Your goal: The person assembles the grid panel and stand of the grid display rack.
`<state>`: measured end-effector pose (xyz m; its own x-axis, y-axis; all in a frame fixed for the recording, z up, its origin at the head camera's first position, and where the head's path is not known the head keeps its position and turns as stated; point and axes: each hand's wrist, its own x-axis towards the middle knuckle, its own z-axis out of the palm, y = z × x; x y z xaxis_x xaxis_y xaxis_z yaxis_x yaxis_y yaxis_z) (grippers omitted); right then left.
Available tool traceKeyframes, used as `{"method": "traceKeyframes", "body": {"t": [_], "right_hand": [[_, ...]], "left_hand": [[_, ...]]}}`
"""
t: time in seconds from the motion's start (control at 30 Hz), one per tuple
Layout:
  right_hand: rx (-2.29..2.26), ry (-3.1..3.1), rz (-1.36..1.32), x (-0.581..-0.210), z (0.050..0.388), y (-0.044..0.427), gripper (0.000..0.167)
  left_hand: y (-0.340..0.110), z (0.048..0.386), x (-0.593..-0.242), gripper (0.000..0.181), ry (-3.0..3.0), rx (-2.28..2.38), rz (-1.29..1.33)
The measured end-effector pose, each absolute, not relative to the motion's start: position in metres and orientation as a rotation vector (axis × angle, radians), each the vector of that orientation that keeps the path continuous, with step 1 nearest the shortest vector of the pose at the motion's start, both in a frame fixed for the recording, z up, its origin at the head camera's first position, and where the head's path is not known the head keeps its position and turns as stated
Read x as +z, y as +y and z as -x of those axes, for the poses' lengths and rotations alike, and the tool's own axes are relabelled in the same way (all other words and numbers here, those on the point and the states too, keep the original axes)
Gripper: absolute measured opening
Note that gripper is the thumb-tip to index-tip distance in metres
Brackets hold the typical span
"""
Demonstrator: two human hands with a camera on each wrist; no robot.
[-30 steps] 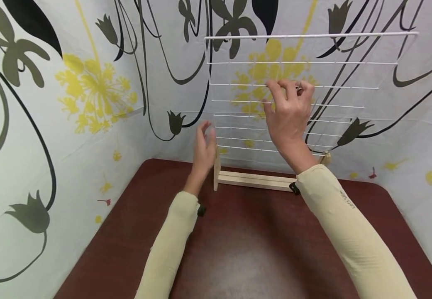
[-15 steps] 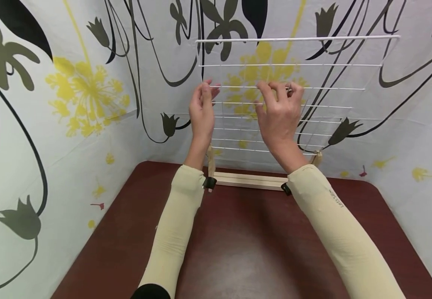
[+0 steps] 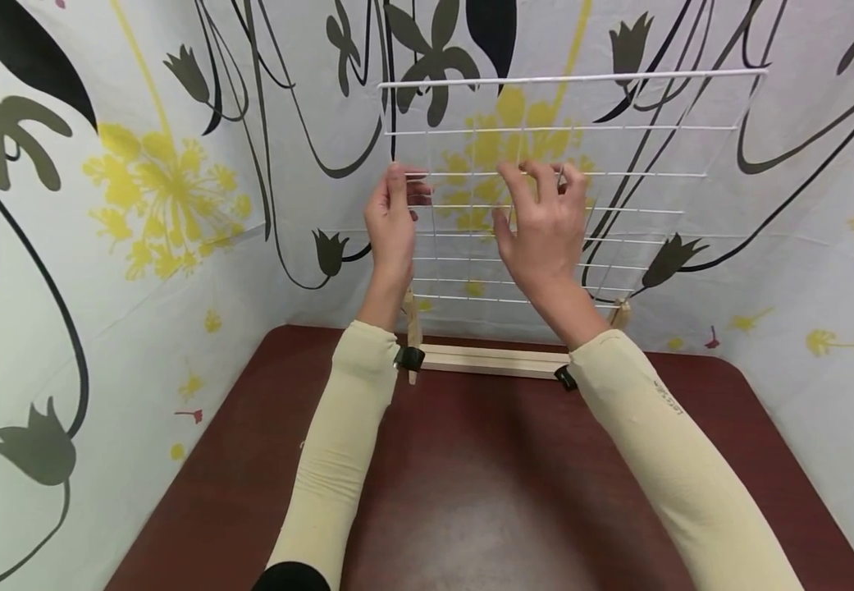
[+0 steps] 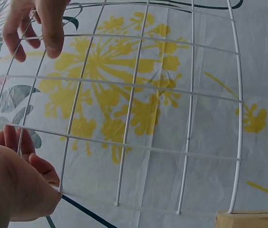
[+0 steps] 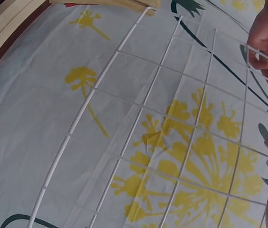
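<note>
A white wire rack (image 3: 574, 79) stands upright in a wooden base (image 3: 493, 361). My left hand (image 3: 390, 230) grips its left edge, thumb on the near side and fingers behind the wires; in the left wrist view this hand (image 4: 20, 178) is at lower left. Right of it, my right hand (image 3: 548, 222) has bent fingertips hooked at a horizontal wire near the rack's middle. The left wrist view shows the right fingers (image 4: 53, 38) at the grid. A small object by the right fingertips is too small to identify.
The brown table (image 3: 456, 492) spreads in front of the base. Patterned sheeting (image 3: 249, 271) hangs behind and at the left. A wooden post (image 3: 621, 313) supports the rack's lower right corner. Dark bands sit at both wrists.
My left hand has risen from beside the rack's lower left and taken hold of its left edge. The right hand stays on the rack; the head view has shifted slightly.
</note>
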<state>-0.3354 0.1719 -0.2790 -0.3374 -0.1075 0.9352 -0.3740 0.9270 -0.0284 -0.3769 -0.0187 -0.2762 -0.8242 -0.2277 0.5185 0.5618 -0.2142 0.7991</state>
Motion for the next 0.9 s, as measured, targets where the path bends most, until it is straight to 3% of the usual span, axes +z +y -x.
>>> {"method": "traceKeyframes", "body": {"t": [0.13,0.27,0.47,0.57,0.63,0.77,0.9], "right_hand": [[0.275,-1.911,-0.444,-0.279,0.328,0.184,0.061],[0.352,-1.827,-0.435,-0.275,0.322,0.200,0.055],[0.567,-1.677,-0.206,-0.259,0.316,0.231,0.045],[0.720,-1.544,-0.066,-0.248,0.312,0.248,0.047],[0.855,-1.482,0.009,-0.239,0.303,0.255,0.048],[1.330,-1.396,0.071,-0.224,0.292,0.265,0.026],[1.741,-1.320,0.075,-0.222,0.296,0.280,0.026]], "left_hand": [[-0.018,0.376,-0.275,0.041,-1.507,-2.095,0.406],[-0.016,0.377,-0.272,0.040,-1.481,-2.107,0.426],[-0.016,0.379,-0.270,0.040,-1.486,-2.110,0.428],[-0.016,0.379,-0.270,0.041,-1.490,-2.113,0.427],[-0.017,0.380,-0.271,0.041,-1.491,-2.115,0.425],[-0.017,0.381,-0.272,0.041,-1.483,-2.141,0.411],[-0.016,0.382,-0.272,0.040,-1.470,-2.172,0.400]]}}
